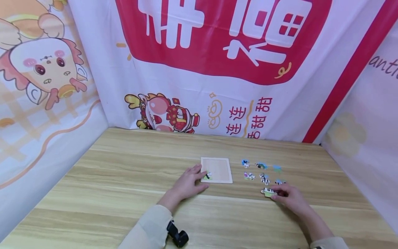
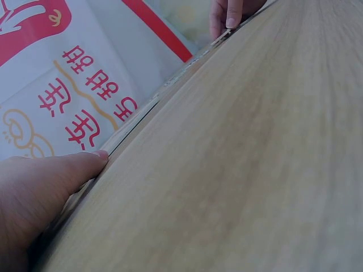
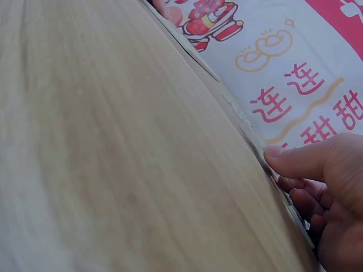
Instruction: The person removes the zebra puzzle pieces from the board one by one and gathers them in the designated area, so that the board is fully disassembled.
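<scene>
A shallow square puzzle tray (image 1: 220, 169) lies on the table, with one green, black and white puzzle piece (image 1: 208, 175) in its lower left corner. My left hand (image 1: 188, 182) rests at the tray's left side; a fingertip touches near that corner piece and the thumb (image 2: 85, 167) lies along the near edge. To the right, my right hand (image 1: 290, 197) pinches the right end of a black-and-white striped puzzle piece with a green lower edge (image 1: 268, 192), low at the tabletop. The right wrist view shows the thumb (image 3: 298, 161) above bent fingers (image 3: 309, 198); the piece is mostly hidden there.
Several loose puzzle pieces lie in rows right of the tray, including a striped piece (image 1: 264, 178), a blue-green piece (image 1: 277, 168) and a piece with a pink patch (image 1: 249, 176). Printed cloth (image 1: 192, 69) hangs behind the wooden table (image 1: 109, 186) and at both sides.
</scene>
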Demonstrator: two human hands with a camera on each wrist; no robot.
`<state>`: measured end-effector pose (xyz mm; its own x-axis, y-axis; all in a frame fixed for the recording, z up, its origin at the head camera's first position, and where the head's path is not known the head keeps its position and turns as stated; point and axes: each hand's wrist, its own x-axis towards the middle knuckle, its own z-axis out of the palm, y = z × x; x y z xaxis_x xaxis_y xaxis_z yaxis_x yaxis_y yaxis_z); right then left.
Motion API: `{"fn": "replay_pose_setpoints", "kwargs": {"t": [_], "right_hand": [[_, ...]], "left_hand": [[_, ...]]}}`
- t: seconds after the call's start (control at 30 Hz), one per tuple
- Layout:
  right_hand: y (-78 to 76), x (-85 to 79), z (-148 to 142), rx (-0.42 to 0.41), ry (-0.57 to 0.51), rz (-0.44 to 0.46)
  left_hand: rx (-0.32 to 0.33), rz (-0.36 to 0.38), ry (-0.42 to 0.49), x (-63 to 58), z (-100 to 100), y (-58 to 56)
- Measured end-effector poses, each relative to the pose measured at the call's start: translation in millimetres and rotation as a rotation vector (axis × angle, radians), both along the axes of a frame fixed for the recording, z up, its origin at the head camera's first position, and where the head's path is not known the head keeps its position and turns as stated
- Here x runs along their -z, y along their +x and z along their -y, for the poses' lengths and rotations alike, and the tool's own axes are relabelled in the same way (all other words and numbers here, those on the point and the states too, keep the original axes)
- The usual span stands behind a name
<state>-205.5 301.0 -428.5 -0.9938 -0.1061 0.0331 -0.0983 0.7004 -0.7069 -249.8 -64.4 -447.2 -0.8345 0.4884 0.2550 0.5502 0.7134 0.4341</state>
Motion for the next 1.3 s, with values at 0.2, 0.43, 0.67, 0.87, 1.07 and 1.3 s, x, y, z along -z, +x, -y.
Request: {"fn": "replay_pose_setpoints", "kwargs": {"t": [0.2, 0.43, 0.67, 0.87, 1.07, 1.3], "right_hand": [[0.3, 1.0, 0, -0.021, 0.01, -0.039], [-0.7, 1.5, -2, -0.031, 0.029, -0.049], [-1.8, 2.0, -3, -0.043, 0.044, -0.03], [-3.6, -0.5, -2, -0.062, -0.002, 0.004], [-5.9, -6.5, -4, -0.109, -0.062, 0.051], [-6.4, -14.1, -1, -0.129, 0.004, 0.068]], "left_hand": [[0.001, -0.001, 0.007, 0.1, 0, 0.5], [-0.003, 0.005, 0.006, -0.5, -1, 1.1], [-0.008, 0.017, 0.006, -1.4, 0, 1.9], [-0.008, 0.023, 0.006, -1.6, 0, 1.9], [0.0, 0.017, 0.012, -1.3, 1, 1.5], [0.001, 0.019, 0.019, -0.5, 1, 0.7]]}}
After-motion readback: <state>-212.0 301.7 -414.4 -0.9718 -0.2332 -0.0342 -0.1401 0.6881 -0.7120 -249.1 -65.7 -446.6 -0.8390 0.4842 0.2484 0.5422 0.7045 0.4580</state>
